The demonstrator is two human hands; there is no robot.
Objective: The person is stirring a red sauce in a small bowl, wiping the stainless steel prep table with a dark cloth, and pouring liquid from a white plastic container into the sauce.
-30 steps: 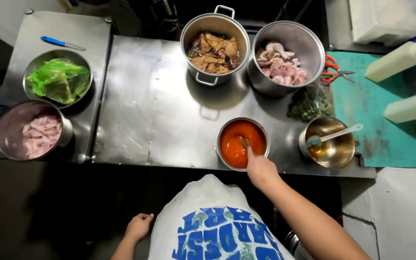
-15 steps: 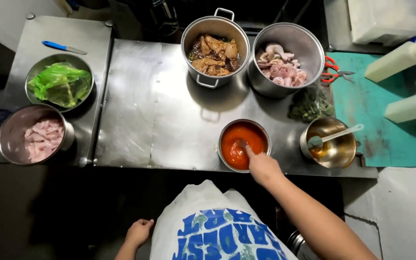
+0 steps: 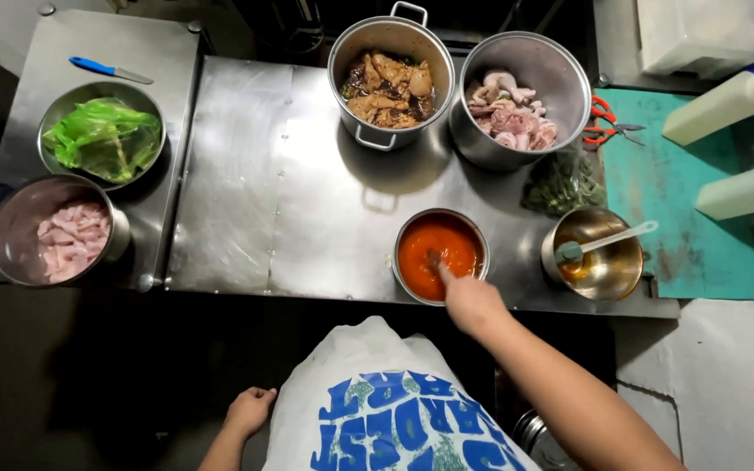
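Grip: right hand (image 3: 471,301) closed about a small utensil whose dark tip (image 3: 434,258) is dipped in the orange-red sauce; the utensil's kind cannot be told. Left hand (image 3: 250,408) hangs low beside the body, fingers loosely curled, nothing held.

Item in hand: round steel sauce bowl (image 3: 412,234), set near the front edge of the steel tabletop (image 3: 290,201), just in front of the person.

Step, as judged: stirring or scooping of the sauce. A next move would call for the tip to be lifted over the bowl's rim without drips.

Neighbours: steel bowl with ladle (image 3: 599,262) just right of it; bag of greens (image 3: 562,181) behind that; pot of brown cooked meat (image 3: 388,83) and pot of pale raw meat (image 3: 517,109) at the back.

Open room: a wide bare stretch of tabletop lies to the left. The front edge is close, so little margin is left toward the body.
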